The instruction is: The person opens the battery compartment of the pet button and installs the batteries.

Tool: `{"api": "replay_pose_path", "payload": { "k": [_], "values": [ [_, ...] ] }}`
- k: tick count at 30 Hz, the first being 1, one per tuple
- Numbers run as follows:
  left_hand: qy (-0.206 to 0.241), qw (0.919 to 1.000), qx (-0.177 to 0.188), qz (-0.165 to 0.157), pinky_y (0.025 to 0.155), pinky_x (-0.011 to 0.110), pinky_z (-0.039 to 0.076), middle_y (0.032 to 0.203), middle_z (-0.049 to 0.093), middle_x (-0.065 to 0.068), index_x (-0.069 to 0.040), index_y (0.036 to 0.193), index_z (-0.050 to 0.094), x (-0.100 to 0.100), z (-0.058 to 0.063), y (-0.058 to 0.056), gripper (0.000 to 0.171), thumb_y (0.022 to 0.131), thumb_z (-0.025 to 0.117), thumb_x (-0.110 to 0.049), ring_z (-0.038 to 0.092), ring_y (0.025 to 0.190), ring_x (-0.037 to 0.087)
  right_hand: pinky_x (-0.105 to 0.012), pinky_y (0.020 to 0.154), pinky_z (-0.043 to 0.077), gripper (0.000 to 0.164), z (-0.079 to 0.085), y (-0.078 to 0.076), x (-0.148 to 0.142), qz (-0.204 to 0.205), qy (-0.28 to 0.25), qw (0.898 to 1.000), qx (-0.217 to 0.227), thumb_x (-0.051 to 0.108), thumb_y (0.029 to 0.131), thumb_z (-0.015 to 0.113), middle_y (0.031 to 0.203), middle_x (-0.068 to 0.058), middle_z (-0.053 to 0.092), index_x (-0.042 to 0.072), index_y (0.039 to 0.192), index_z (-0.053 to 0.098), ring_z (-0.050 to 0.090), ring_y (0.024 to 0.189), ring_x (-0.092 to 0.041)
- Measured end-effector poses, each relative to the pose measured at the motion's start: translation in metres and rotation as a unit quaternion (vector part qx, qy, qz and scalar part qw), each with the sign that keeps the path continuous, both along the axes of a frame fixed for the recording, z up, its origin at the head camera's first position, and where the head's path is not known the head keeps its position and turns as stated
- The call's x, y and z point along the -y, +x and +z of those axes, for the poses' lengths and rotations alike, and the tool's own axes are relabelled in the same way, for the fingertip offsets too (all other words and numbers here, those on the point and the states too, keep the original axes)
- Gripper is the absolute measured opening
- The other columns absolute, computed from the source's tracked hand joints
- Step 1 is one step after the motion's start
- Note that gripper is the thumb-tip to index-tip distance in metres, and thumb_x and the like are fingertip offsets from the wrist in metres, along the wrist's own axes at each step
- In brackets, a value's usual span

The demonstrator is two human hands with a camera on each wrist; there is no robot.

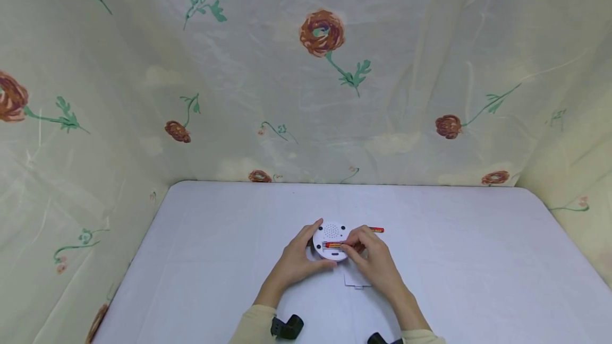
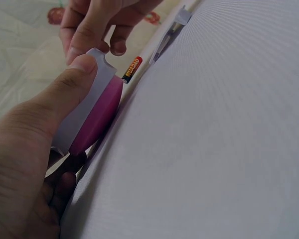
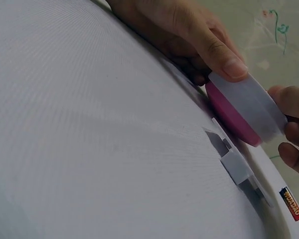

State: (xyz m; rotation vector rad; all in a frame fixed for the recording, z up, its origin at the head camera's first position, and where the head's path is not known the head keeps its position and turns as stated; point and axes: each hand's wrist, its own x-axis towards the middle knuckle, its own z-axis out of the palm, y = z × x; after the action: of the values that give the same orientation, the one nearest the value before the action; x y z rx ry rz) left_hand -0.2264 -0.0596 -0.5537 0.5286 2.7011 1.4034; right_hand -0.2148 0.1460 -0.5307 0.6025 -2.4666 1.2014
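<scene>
My left hand [image 1: 297, 260] grips the rim of a round white device [image 1: 331, 230], thumb on the near side and fingers on the far side. The device lies with its white back up, showing speaker holes and a battery slot; its other side is pink [image 2: 100, 117]. A red battery [image 1: 332, 244] lies at the slot. My right hand [image 1: 375, 260] pinches this battery's right end between thumb and forefinger, hiding that end. Beyond the right hand a second red battery [image 1: 377, 230] rests on the table, marked with yellow letters in the right wrist view.
On the white table [image 1: 215, 238], below the right hand, lies a flat white cover [image 1: 356, 278] with a small tab. A floral curtain [image 1: 392, 121] hangs behind the table and at both sides. A black wrist camera [image 1: 289, 327] sits at the left sleeve.
</scene>
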Motion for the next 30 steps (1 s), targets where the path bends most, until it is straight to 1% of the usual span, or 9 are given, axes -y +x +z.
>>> {"api": "replay_pose_path", "payload": {
  "k": [4, 9, 15, 20, 25, 30],
  "values": [
    [-0.002, 1.0, 0.0, -0.001, 0.105, 0.041, 0.041, 0.141, 0.046, -0.006, -0.028, 0.149, 0.028, -0.0016, 0.0007, -0.0005, 0.098, 0.068, 0.077, -0.055, 0.047, 0.128, 0.013, -0.018, 0.063, 0.049, 0.018, 0.0024, 0.0011, 0.0004, -0.006, -0.009, 1.0, 0.007, 0.008, 0.078, 0.076, 0.09, 0.009, 0.059, 0.017, 0.08, 0.061, 0.052, 0.075, -0.001],
    [-0.006, 1.0, -0.007, 0.002, 0.105, 0.043, 0.041, 0.141, 0.046, -0.003, -0.027, 0.149, 0.028, -0.0021, 0.0014, 0.0004, 0.098, 0.069, 0.076, -0.056, 0.047, 0.13, 0.017, -0.018, 0.063, 0.049, 0.016, 0.0046, 0.0019, 0.0014, -0.011, -0.014, 1.0, 0.021, 0.009, 0.079, 0.075, 0.091, 0.008, 0.059, 0.017, 0.08, 0.062, 0.053, 0.075, -0.001],
    [-0.002, 1.0, -0.001, 0.002, 0.105, 0.041, 0.041, 0.14, 0.046, -0.006, -0.029, 0.149, 0.028, -0.0006, 0.0016, 0.0009, 0.099, 0.067, 0.076, -0.057, 0.047, 0.128, 0.014, -0.018, 0.063, 0.049, 0.015, 0.0061, 0.0025, 0.0038, -0.021, -0.011, 0.999, 0.046, 0.01, 0.08, 0.075, 0.091, 0.008, 0.058, 0.017, 0.079, 0.062, 0.052, 0.075, -0.002],
    [0.002, 0.9999, -0.01, -0.003, 0.104, 0.041, 0.042, 0.138, 0.047, -0.005, -0.028, 0.149, 0.028, -0.0004, 0.0021, 0.0014, 0.099, 0.068, 0.076, -0.058, 0.049, 0.126, 0.014, -0.017, 0.063, 0.049, 0.014, 0.0062, 0.0031, 0.0045, -0.024, -0.012, 0.998, 0.048, 0.01, 0.08, 0.075, 0.091, 0.007, 0.058, 0.017, 0.078, 0.062, 0.052, 0.074, -0.002],
    [0.002, 0.9998, -0.019, 0.0, 0.103, 0.039, 0.043, 0.134, 0.049, -0.006, -0.025, 0.149, 0.03, -0.0011, 0.001, 0.0016, 0.099, 0.067, 0.076, -0.057, 0.05, 0.123, 0.013, -0.017, 0.062, 0.048, 0.014, 0.0061, 0.0033, 0.0049, -0.028, -0.009, 0.998, 0.055, 0.011, 0.08, 0.074, 0.091, 0.007, 0.058, 0.017, 0.078, 0.063, 0.052, 0.074, -0.002],
    [0.005, 0.9999, -0.014, 0.005, 0.103, 0.038, 0.044, 0.133, 0.049, -0.007, -0.028, 0.148, 0.031, -0.0021, 0.0008, 0.0014, 0.099, 0.066, 0.077, -0.057, 0.05, 0.123, 0.012, -0.017, 0.062, 0.048, 0.014, 0.0052, 0.0032, 0.0045, -0.029, -0.01, 0.998, 0.054, 0.011, 0.08, 0.074, 0.092, 0.007, 0.057, 0.017, 0.077, 0.062, 0.051, 0.073, -0.002]
  ]
}}
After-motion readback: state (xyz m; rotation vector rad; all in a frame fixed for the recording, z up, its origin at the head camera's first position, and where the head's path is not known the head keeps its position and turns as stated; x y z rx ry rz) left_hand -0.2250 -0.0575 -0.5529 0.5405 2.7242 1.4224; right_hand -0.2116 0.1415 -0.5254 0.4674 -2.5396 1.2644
